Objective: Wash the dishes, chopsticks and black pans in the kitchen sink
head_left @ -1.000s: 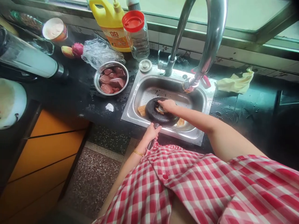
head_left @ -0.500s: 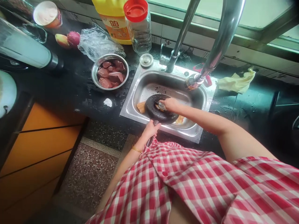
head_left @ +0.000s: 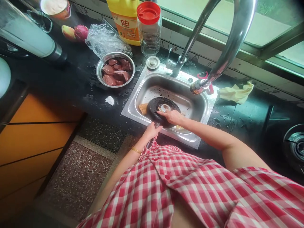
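Note:
A black frying pan point(head_left: 155, 103) lies in the steel sink point(head_left: 140, 88), with a pale round patch point(head_left: 166, 108) at the middle of its face. My left hand point(head_left: 152, 130) is closed around the pan's handle at the sink's front edge. Over the pan, my right hand point(head_left: 174, 117) has its index finger stretched out, touching the dark surface beside the pale patch. Its other fingers are partly hidden, and I see nothing held in it. A tan sponge point(head_left: 143, 109) sits left of the pan; a yellowish piece point(head_left: 179, 127) shows at its right edge.
The faucet point(head_left: 201, 84) arches over the sink. Left on the counter stand a metal bowl of dark red meat point(head_left: 115, 70), a plastic bag point(head_left: 104, 39), a yellow jug point(head_left: 125, 23) and a red-lidded jar point(head_left: 149, 31). A pale yellow cloth point(head_left: 237, 92) lies right; a stove burner point(head_left: 298, 144) is beyond.
My right hand has shifted left and toward me across the pan, uncovering more of the pale patch, with its index finger now extended. My left hand keeps its hold; the camera view has turned slightly.

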Available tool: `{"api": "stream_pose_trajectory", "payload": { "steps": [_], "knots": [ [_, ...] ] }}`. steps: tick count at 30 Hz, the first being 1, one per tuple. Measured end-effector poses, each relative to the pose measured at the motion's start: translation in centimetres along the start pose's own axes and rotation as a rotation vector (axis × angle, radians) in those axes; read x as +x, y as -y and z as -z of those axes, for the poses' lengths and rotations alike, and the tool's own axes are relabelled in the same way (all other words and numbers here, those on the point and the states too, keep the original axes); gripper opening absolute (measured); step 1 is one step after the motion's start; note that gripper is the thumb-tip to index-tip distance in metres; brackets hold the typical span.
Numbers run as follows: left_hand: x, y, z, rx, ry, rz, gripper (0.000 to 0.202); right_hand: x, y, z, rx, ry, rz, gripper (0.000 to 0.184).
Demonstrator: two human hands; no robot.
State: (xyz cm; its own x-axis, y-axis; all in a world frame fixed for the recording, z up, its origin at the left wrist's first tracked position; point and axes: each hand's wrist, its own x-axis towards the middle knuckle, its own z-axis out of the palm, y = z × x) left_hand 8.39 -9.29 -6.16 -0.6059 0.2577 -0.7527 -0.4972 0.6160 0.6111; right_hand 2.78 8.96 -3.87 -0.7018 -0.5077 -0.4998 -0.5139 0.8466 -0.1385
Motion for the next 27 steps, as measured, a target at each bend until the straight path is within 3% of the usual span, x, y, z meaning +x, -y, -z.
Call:
{"api": "stream_pose_trajectory", "payload": {
  "steps": [10,17,22,27],
  "knots": [
    [0.0,0.0,0.0,-0.016,0.01,0.009,0.045,0.3,0.0,1.2,-0.028,0.042,0.005,0.064],
    [0.2,0.1,0.0,-0.031,0.014,0.009,0.04,2.4,-1.3,2.0,0.006,0.031,-0.046,0.066],
    [0.1,0.0,0.0,-0.013,0.016,0.012,0.04,1.8,-0.9,1.6,-0.008,0.063,0.046,0.066],
    [-0.2,-0.2,-0.1,-0.003,-0.006,0.017,0.036,3.0,-2.0,1.6,-0.026,0.071,-0.094,0.064]
  ]
}}
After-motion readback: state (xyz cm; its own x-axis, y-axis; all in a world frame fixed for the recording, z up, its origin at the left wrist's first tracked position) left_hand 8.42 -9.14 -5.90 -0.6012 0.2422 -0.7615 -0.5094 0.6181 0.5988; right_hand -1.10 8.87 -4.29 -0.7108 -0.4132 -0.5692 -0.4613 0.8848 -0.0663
